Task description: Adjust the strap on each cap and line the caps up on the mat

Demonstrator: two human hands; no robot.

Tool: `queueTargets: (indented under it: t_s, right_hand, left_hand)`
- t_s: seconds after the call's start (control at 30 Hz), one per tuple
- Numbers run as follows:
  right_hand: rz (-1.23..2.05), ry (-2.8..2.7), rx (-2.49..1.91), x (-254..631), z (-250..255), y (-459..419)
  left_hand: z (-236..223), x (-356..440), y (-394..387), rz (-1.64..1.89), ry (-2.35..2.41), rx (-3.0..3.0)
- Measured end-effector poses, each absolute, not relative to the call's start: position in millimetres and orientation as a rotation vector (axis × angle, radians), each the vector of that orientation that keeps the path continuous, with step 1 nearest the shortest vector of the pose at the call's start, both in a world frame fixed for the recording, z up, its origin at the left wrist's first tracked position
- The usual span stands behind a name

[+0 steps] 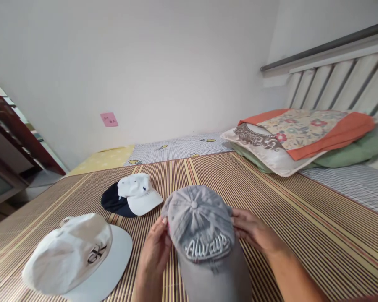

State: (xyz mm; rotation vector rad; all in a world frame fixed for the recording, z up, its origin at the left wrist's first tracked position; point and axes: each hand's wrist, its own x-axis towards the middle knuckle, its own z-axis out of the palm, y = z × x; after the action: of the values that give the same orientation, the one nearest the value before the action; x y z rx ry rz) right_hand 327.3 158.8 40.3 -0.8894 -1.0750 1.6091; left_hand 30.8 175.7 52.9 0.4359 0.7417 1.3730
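Note:
Between my two hands is a grey baseball cap with "Always" in raised white letters, its brim pointing toward me. My left hand pinches the cap's left edge, the thumb on the outside. At the opposite edge, my right hand grips the cap, with some fingertips hidden behind it. A white cap with dark "CK" letters lies on the mat left of my left hand. Farther back, a small white cap with a dark logo rests partly over a dark navy cap.
A striped bamboo mat covers the bed. Stacked pillows in orange, floral and green lie at the back right by a slatted headboard. A pink note is stuck on the white wall behind.

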Motion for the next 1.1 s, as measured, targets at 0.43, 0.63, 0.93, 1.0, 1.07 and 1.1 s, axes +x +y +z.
queueTargets:
  t_s: [0.43, 0.63, 0.93, 1.0, 1.07, 1.1]
  right_hand:
    - [1.693, -0.666, -0.867, 303.9, -2.8, 176.6]
    - [1.964, -0.633, -0.570, 293.1, 6.8, 165.6]
    - [1.795, -0.669, -0.460, 298.5, 23.8, 172.7]
    - [1.758, -0.686, -0.469, 298.2, 28.2, 169.9]
    - [1.726, -0.692, -0.505, 296.7, 31.5, 167.2]
    - [1.711, -0.686, -0.534, 295.8, 32.3, 166.4]
  left_hand:
    - [7.2, 50.1, 194.7, 1.111, 0.791, 0.179]
    - [10.4, 58.3, 179.3, 0.971, 0.485, 0.191]
    - [12.4, 51.1, 181.6, 0.903, 0.155, 0.434]
    - [11.9, 50.7, 182.6, 0.919, 0.106, 0.455]
    - [11.3, 50.8, 182.5, 0.952, 0.150, 0.430]
    - [11.4, 51.0, 182.4, 0.971, 0.205, 0.401]
